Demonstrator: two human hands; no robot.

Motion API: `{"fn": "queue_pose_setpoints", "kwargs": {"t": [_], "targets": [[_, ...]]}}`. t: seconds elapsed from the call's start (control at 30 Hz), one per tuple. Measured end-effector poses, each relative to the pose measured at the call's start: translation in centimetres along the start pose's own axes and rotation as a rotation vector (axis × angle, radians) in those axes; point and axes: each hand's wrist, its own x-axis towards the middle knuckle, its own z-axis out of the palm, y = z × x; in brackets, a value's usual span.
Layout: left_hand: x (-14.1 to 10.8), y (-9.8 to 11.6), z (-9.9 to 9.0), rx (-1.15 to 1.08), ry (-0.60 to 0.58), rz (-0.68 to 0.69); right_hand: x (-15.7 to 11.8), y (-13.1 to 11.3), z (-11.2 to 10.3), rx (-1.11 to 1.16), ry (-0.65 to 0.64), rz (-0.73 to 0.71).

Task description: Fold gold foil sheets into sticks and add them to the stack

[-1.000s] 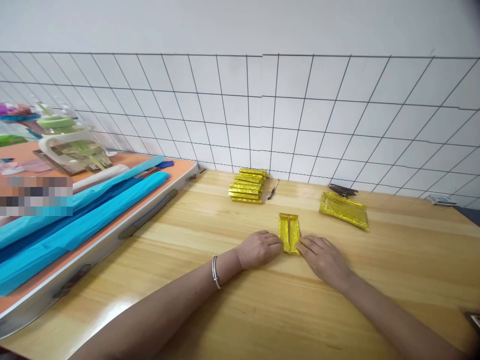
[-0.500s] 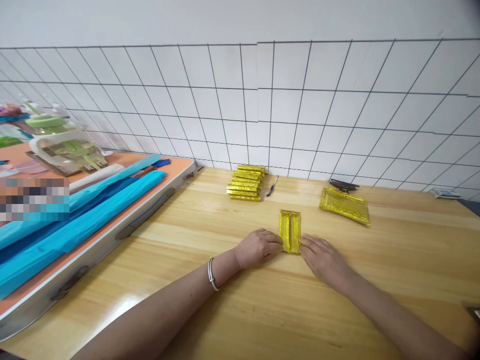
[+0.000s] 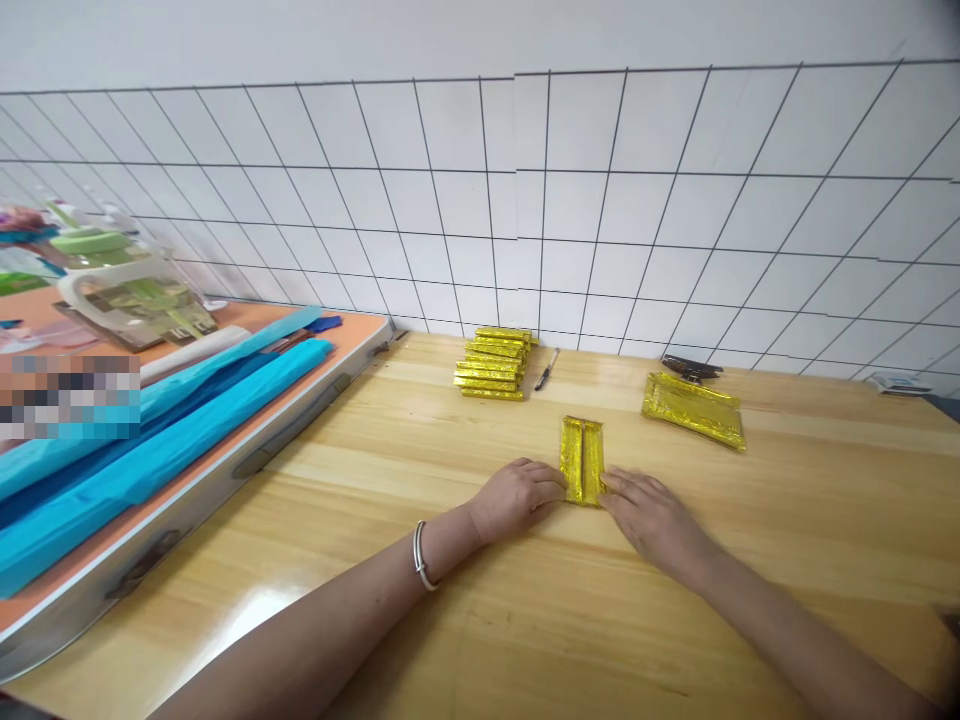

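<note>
A small sheet of shiny gold foil paper lies on the wooden table in front of me, its two long sides folded in to a narrow seam down the middle. At its lower left edge, my left hand, with a silver bangle at the wrist, has its fingers bent together and pinched on the paper. Opposite, the fingers of my right hand close on the lower right edge; its fingertips are partly hidden. Both thumbs are mostly out of sight.
Behind the sheet lie a stack of rolled gold foil pieces and a pen. To the right are a pile of flat gold foil sheets and a dark hair claw clip. Blue wrapped bundles rest on an orange-topped table at left.
Both hands stay at the lower edges of the foil paper. The seam between its folded sides looks slightly narrower. The view has shifted a little.
</note>
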Motion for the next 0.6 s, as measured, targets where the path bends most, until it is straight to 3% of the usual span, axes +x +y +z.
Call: {"fn": "queue_pose_setpoints", "kwargs": {"t": [0.33, 0.6], "targets": [[0.9, 1.2, 1.3, -0.087, 0.172, -0.321, 1.0, -0.8, 0.5, 0.29, 0.13, 0.286], [1.9, 1.9, 2.0, 0.042, 0.245, -0.49, 1.9, -1.5, 1.1, 0.281, 0.195, 0.489]]}}
